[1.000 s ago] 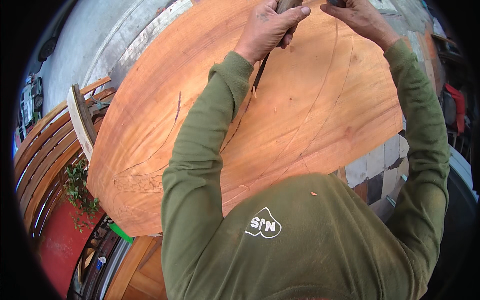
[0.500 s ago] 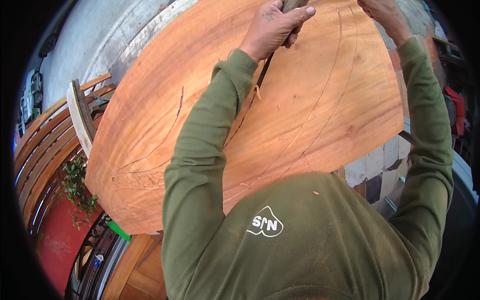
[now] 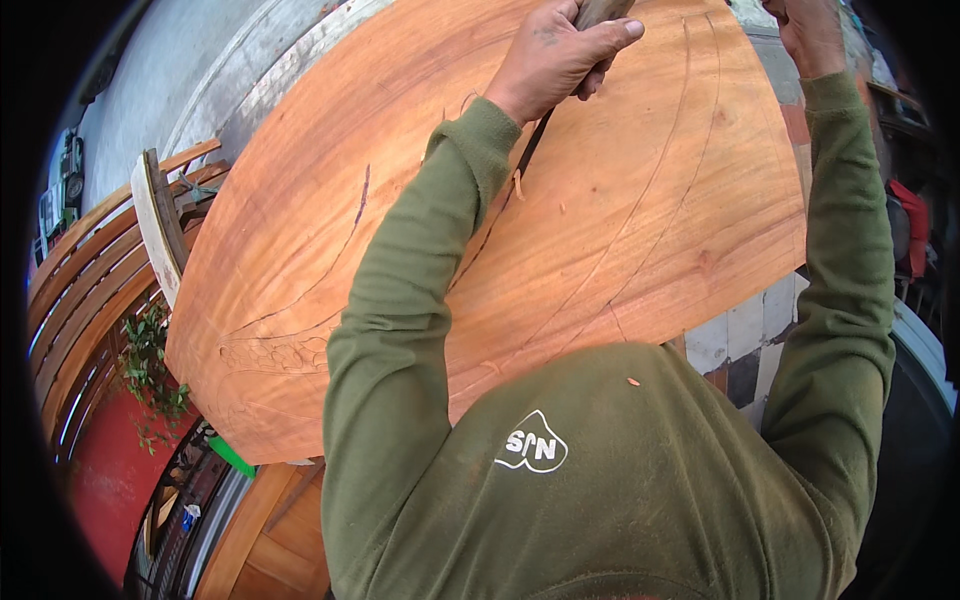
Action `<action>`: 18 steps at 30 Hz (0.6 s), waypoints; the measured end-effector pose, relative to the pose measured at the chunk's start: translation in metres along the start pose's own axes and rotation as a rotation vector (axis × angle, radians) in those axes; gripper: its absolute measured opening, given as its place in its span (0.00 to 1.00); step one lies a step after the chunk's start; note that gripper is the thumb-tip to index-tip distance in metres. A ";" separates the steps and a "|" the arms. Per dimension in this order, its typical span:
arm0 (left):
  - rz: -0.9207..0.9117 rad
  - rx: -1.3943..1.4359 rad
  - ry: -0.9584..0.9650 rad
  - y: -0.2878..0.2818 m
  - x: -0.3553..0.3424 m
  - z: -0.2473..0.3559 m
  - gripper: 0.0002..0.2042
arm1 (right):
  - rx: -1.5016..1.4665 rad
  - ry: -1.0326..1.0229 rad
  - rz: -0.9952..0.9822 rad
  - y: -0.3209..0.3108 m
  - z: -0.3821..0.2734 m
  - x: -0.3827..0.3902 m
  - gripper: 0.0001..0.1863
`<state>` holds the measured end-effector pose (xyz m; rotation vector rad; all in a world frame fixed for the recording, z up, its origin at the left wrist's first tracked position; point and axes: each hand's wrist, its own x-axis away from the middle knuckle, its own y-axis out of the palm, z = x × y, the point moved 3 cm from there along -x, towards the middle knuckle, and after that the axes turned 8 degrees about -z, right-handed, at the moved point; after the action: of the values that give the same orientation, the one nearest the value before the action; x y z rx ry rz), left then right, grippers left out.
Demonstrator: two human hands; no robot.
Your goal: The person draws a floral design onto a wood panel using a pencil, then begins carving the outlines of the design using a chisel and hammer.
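A chisel (image 3: 535, 140) with a thick worn handle is gripped in my left hand (image 3: 562, 62), thumb along the handle. Its dark shaft slants down and left onto a broad, smooth wooden board (image 3: 620, 210). Near the shaft a curled wood shaving (image 3: 518, 185) lies on the board. Drawn and cut lines curve over the surface, with a leaf-like carved pattern (image 3: 275, 352) at its left end. My right hand (image 3: 810, 38) is raised at the upper right, beyond the board's edge, with fingers curled; the frame cuts it off and whatever it holds is out of sight.
Left of the board stand curved wooden slats (image 3: 95, 270) with an upright piece (image 3: 158, 225). Below them are a green plant (image 3: 150, 370) and a red surface (image 3: 110, 480). A panelled wooden piece (image 3: 270, 550) lies at lower left. Tiled floor (image 3: 745, 325) shows at right.
My right hand has moved right and slightly up, away from the board. My left hand and the chisel stay nearly in place, shifted a little in the picture.
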<state>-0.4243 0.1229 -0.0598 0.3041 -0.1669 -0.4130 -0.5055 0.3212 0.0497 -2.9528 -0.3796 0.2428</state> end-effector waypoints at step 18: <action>0.001 0.014 -0.033 -0.004 0.024 0.007 0.14 | 0.315 0.016 -0.583 0.039 0.060 0.043 0.35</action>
<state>-0.4061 0.1075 -0.0526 0.3109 -0.2022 -0.4165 -0.4660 0.3026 -0.0213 -2.4081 -1.0589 0.1814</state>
